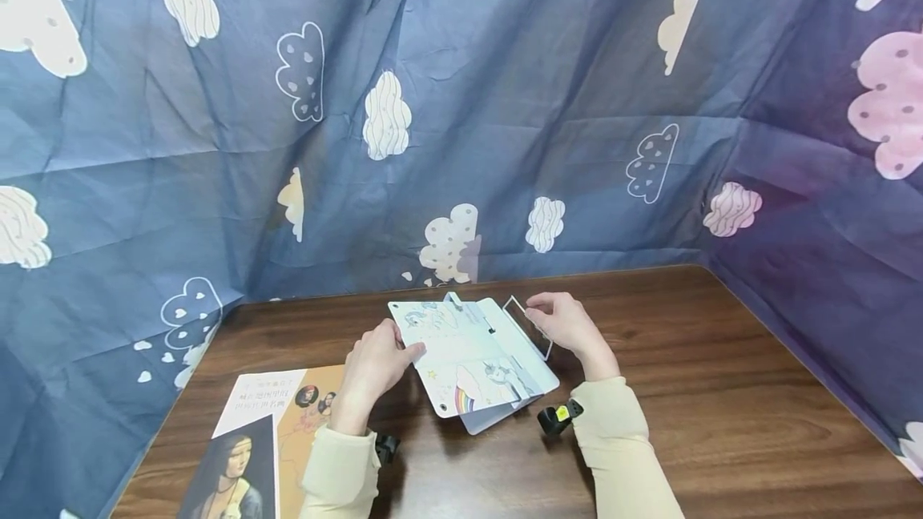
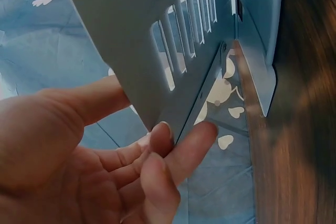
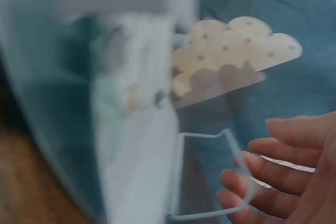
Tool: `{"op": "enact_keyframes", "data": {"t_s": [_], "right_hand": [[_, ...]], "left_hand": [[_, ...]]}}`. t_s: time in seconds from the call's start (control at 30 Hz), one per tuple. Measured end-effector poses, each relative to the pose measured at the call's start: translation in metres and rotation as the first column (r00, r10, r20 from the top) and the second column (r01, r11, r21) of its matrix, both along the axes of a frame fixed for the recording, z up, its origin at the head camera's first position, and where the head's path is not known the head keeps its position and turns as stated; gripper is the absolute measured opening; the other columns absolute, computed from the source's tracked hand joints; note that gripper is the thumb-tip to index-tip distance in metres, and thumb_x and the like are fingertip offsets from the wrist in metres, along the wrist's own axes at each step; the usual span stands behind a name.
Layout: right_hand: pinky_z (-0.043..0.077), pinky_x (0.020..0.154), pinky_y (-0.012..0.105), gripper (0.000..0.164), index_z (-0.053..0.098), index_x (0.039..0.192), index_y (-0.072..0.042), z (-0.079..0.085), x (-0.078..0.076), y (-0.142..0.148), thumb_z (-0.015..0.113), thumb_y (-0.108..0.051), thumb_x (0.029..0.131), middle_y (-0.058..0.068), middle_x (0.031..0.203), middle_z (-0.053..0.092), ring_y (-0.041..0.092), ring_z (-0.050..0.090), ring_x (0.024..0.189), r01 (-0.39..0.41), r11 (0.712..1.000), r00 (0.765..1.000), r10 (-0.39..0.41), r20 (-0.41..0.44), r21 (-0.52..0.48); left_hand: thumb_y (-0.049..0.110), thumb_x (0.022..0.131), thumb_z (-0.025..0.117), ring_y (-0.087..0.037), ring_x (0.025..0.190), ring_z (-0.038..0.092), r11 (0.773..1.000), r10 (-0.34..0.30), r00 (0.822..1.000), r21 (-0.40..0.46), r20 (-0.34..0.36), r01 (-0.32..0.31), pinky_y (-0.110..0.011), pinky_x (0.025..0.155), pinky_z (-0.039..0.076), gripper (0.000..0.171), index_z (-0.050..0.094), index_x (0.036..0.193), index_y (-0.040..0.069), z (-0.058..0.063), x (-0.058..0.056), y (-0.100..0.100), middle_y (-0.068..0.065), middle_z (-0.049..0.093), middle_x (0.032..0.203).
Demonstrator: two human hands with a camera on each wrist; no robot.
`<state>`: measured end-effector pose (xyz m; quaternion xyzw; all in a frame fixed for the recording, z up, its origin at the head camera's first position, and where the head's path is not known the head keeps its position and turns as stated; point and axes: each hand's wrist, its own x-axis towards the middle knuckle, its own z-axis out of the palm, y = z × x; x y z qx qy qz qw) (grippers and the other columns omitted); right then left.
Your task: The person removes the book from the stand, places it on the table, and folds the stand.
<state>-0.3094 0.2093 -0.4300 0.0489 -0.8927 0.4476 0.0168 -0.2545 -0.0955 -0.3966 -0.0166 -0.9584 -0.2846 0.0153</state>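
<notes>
My left hand [image 1: 377, 365] grips the left edge of a white folding book stand [image 1: 472, 347] printed with unicorns and a rainbow. Its thumb lies over the panel while the fingers reach underneath. From the left wrist view, the slotted back of the stand [image 2: 139, 40] shows, with my left hand [image 2: 105, 150] at its lower corner. A thin white wire frame [image 1: 546, 357] sticks out past the stand's right edge. My right hand [image 1: 567, 327] is at this wire frame. In the right wrist view, loosely bent fingers of the right hand [image 3: 294, 166] touch the wire frame [image 3: 207, 215], thumb apart from it.
A book [image 1: 241, 455] with a painted portrait on its cover lies on the wooden table [image 1: 728, 391] at the left, partly behind my left forearm. Dark blue cloth [image 1: 505, 142] with cloud prints hangs along the table's back and right side.
</notes>
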Motion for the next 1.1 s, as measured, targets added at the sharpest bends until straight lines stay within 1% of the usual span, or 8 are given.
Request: {"op": "enact_keyframes", "data": {"t_s": [0.1, 0.27, 0.37, 0.5, 0.63, 0.83, 0.97, 1.1], "right_hand": [[0.057, 0.067, 0.041, 0.028, 0.063, 0.119, 0.009, -0.007, -0.004, -0.002, 0.059, -0.005, 0.095, 0.021, 0.094, 0.069, 0.03, 0.068, 0.075, 0.012, 1.0, 0.999, -0.012, 0.053, 0.008], [0.057, 0.058, 0.034, 0.023, 0.065, 0.111, 0.013, -0.009, -0.005, 0.002, 0.059, 0.001, 0.092, 0.017, 0.078, 0.068, 0.023, 0.067, 0.061, 0.042, 0.999, 0.998, -0.041, 0.057, -0.026], [0.056, 0.054, 0.033, 0.02, 0.064, 0.106, 0.015, -0.007, -0.002, 0.008, 0.059, 0.003, 0.091, 0.017, 0.073, 0.067, 0.022, 0.065, 0.056, 0.011, 0.998, 0.997, -0.006, 0.079, -0.064], [0.056, 0.054, 0.035, 0.015, 0.063, 0.1, 0.017, -0.007, 0.003, 0.017, 0.059, 0.006, 0.09, 0.017, 0.069, 0.065, 0.021, 0.063, 0.054, -0.038, 0.992, 0.99, 0.053, 0.128, -0.119], [0.056, 0.054, 0.035, 0.011, 0.063, 0.096, 0.015, -0.007, 0.011, 0.021, 0.06, 0.007, 0.09, 0.017, 0.069, 0.065, 0.021, 0.063, 0.056, -0.048, 0.993, 0.985, 0.066, 0.161, -0.111], [0.056, 0.055, 0.036, 0.005, 0.063, 0.09, 0.011, -0.007, 0.022, 0.023, 0.06, 0.007, 0.088, 0.017, 0.069, 0.065, 0.022, 0.064, 0.056, -0.078, 0.994, 0.981, 0.091, 0.17, -0.082], [0.056, 0.053, 0.036, 0.003, 0.062, 0.083, 0.007, -0.004, 0.021, 0.024, 0.062, 0.007, 0.086, 0.016, 0.067, 0.064, 0.02, 0.062, 0.054, -0.083, 0.995, 0.984, 0.091, 0.153, -0.058], [0.055, 0.053, 0.033, 0.007, 0.06, 0.08, 0.004, 0.0, 0.017, 0.027, 0.063, 0.007, 0.084, 0.014, 0.065, 0.063, 0.016, 0.06, 0.053, -0.109, 0.994, 0.984, 0.11, 0.143, -0.013]], "left_hand": [[0.037, 0.086, 0.073, -0.022, 0.063, 0.05, 1.0, -0.004, 1.0, -0.006, 0.006, 0.004, -0.037, 0.058, 0.038, 0.034, 0.052, 0.082, 0.011, -0.003, -0.001, -0.001, -0.003, 0.052, 0.069], [0.034, 0.087, 0.073, -0.023, 0.065, 0.049, 1.0, -0.017, 1.0, -0.01, 0.012, 0.017, -0.037, 0.058, 0.038, 0.033, 0.052, 0.082, 0.009, -0.006, -0.006, -0.003, -0.004, 0.05, 0.067], [0.032, 0.088, 0.072, -0.022, 0.064, 0.048, 0.999, -0.044, 0.999, -0.006, 0.019, 0.044, -0.035, 0.058, 0.037, 0.032, 0.052, 0.083, 0.008, -0.011, -0.01, -0.004, -0.004, 0.05, 0.067], [0.03, 0.087, 0.075, -0.017, 0.057, 0.052, 0.994, -0.103, 0.994, 0.051, 0.048, 0.1, -0.032, 0.055, 0.038, 0.032, 0.053, 0.086, 0.007, -0.021, -0.013, -0.005, -0.002, 0.055, 0.066], [0.027, 0.084, 0.078, -0.016, 0.052, 0.056, 0.983, -0.151, 0.983, 0.119, 0.101, 0.139, -0.031, 0.051, 0.043, 0.033, 0.055, 0.092, 0.005, -0.028, -0.013, -0.006, -0.002, 0.059, 0.068], [0.02, 0.084, 0.079, -0.017, 0.05, 0.055, 0.982, -0.165, 0.974, 0.121, 0.156, 0.147, -0.029, 0.046, 0.043, 0.032, 0.058, 0.098, 0.001, -0.038, -0.011, -0.004, -0.004, 0.059, 0.067], [0.019, 0.085, 0.078, -0.018, 0.051, 0.057, 0.982, -0.174, 0.971, 0.102, 0.165, 0.159, -0.029, 0.046, 0.045, 0.031, 0.059, 0.101, 0.0, -0.039, -0.016, -0.002, -0.005, 0.058, 0.069], [0.016, 0.086, 0.077, -0.018, 0.05, 0.059, 0.979, -0.2, 0.963, 0.085, 0.179, 0.187, -0.029, 0.047, 0.048, 0.025, 0.06, 0.096, 0.001, -0.04, -0.023, -0.002, -0.006, 0.059, 0.064]]}}
